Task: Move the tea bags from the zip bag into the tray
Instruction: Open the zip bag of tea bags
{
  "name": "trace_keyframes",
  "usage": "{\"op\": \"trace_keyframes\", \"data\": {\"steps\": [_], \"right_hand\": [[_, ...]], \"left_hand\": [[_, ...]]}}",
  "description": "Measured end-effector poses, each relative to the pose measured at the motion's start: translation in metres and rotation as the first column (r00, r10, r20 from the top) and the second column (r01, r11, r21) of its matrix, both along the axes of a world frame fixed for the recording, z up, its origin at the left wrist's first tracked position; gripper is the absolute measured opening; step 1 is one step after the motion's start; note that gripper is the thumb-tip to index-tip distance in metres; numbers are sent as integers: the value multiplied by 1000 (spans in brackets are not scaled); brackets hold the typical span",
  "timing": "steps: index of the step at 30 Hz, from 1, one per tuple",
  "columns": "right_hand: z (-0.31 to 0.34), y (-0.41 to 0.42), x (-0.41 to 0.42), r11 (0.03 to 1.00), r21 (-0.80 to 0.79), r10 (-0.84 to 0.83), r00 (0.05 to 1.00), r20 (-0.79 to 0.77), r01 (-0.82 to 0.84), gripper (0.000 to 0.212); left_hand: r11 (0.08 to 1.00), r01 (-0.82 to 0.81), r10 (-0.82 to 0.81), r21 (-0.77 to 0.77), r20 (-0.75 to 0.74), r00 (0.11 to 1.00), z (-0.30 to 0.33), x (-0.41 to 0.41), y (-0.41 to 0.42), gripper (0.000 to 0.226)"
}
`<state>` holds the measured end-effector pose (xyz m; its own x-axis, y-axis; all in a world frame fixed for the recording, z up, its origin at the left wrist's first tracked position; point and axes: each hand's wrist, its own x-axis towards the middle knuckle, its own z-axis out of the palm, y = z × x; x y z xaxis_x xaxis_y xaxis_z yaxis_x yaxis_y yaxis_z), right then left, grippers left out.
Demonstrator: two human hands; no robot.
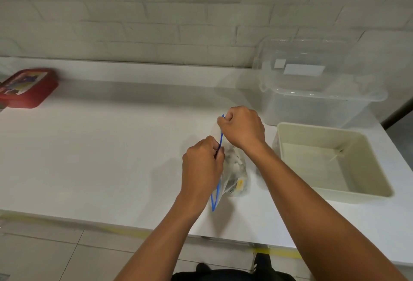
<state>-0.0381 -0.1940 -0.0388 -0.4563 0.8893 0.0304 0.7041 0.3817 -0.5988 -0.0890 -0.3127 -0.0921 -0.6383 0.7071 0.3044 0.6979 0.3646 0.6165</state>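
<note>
Both hands are pinching the blue zip strip of the zip bag (232, 175), left hand (202, 164) on the near part, right hand (242, 127) on the far end. The bag stands on the white counter (100, 157), its strip running near-to-far, tea bags (234, 164) inside, with the beige tray (335, 160) just to its right. White brick wall (156, 12) behind.

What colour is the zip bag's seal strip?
Blue, on the zip bag's seal strip, clearest in the head view.

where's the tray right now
In the head view, the beige tray sits on the white counter at the right, just right of the zip bag and in front of the clear bin.
</note>
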Motion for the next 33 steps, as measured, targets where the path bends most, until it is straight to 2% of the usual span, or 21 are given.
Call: {"op": "trace_keyframes", "data": {"steps": [3, 6, 8, 11, 13, 14, 16, 18, 20, 23, 26, 28, 31, 33], "right_hand": [[-1, 1, -1, 998, -63, 5, 999, -45, -8, 31], [1, -4, 9, 940, -332, 23, 987, -159, -75, 40], [0, -10, 22, 835, -530, 40, 975, -217, -152, 33], [-6, -18, 37, 651, -720, 0, 948, -319, -242, 28], [-14, -26, 44, 511, -790, -105, 887, -449, -340, 30], [-18, -30, 46, 487, -786, -129, 858, -497, -382, 31], [-22, -40, 48, 543, -734, -99, 837, -539, -408, 29], [-23, -43, 45, 627, -680, -105, 824, -557, -380, 27], [-22, -39, 45, 706, -622, -121, 809, -575, -337, 19], [-19, -25, 49, 792, -559, -146, 812, -565, -246, 9], [-12, -3, 63, 800, -586, -295, 766, -571, -129, 10], [-12, 7, 71, 801, -594, -350, 748, -563, -72, 10], [-20, 3, 72, 873, -487, -297, 809, -507, 15, 15], [-25, -7, 72, 904, -426, -247, 834, -494, 15, 24]], "left_hand": [[1000, -1, 1, 3, 55, 998, 0, -1, 0, 20], [1000, -8, 11, -23, 160, 987, 1, -4, -1, 25], [1000, -24, 21, 6, 268, 963, -1, -10, -1, 34], [999, -29, 11, 41, 397, 918, -1, -19, 0, 39], [996, -27, -26, 88, 548, 836, 2, -20, 3, 41], [992, -29, -55, 123, 630, 775, 4, -19, 5, 45], [984, -26, -117, 175, 755, 645, 9, -19, 8, 50], [978, 5, -180, 207, 841, 510, 12, -20, 10, 45], [974, 43, -218, 222, 870, 442, 16, -23, 11, 32], [976, 16, -194, 215, 842, 504, 21, -32, 9, 23], [972, -58, -164, 226, 841, 516, 27, -52, 2, 22], [973, -33, -181, 229, 843, 506, 32, -61, -4, 23], [978, 5, -183, 208, 847, 499, 31, -55, -6, 21], [986, 23, -151, 164, 830, 538, 25, -49, -7, 9]]}}
